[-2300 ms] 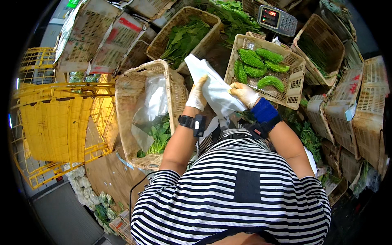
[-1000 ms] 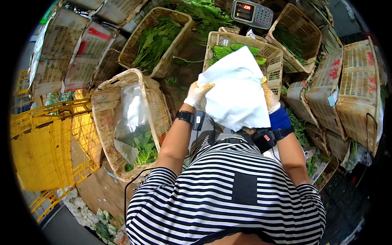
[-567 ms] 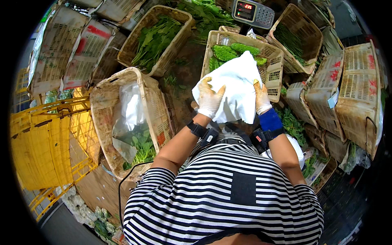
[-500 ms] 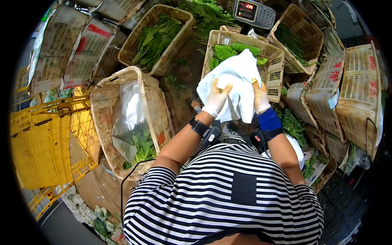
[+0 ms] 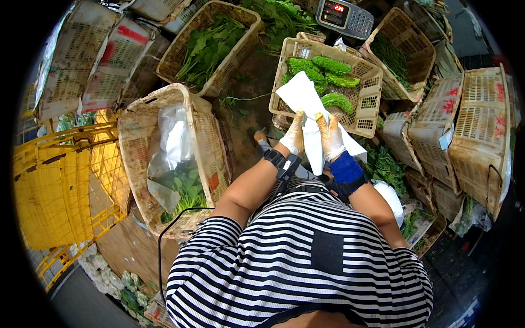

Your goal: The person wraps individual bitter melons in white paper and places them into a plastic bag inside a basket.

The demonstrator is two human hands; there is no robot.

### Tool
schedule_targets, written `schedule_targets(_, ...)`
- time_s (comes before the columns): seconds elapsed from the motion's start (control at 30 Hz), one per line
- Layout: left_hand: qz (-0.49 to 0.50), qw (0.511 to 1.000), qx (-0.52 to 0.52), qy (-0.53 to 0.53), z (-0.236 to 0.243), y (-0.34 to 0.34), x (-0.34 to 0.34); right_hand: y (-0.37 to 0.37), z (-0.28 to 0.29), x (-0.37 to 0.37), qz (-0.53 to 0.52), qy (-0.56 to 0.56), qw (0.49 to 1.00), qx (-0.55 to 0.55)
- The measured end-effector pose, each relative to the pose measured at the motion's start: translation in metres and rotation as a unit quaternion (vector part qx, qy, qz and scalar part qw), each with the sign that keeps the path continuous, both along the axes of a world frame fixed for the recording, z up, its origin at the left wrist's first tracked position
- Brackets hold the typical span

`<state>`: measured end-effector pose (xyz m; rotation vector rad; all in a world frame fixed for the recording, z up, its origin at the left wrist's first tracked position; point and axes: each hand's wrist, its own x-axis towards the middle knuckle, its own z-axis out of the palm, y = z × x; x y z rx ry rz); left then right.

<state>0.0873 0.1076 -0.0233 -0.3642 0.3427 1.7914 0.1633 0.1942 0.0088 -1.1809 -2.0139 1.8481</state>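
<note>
My left hand and my right hand, both in stained pale gloves, are closed on a white sheet of paper or thin plastic, bunched and hanging down between them. Just beyond it sits a plastic crate holding several green bitter melons, partly covered by the sheet's top corner. To the left of my hands, a larger crate holds white bags and leafy greens.
A crate of leafy greens stands beyond, beside a digital scale display. Another crate with greens is at right, above stacked crates. More crates and a yellow metal rack are on the left.
The sheet went from spread wide over the melons to bunched narrower between my hands, which drew closer together and a little lower. More of the melons now show.
</note>
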Motion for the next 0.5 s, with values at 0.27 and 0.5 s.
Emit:
schedule_targets(0.27, 0.042, 0.996, 0.01, 0.073, 0.018, -0.003, -0.009, 0.0, 0.01, -0.004, -0.047, 0.214, 0.879, -0.423)
schedule_targets(0.5, 0.039, 0.998, -0.005, 0.05, 0.024, 0.001, -0.011, 0.004, 0.017, 0.0, -0.062, 0.195, 0.846, -0.492)
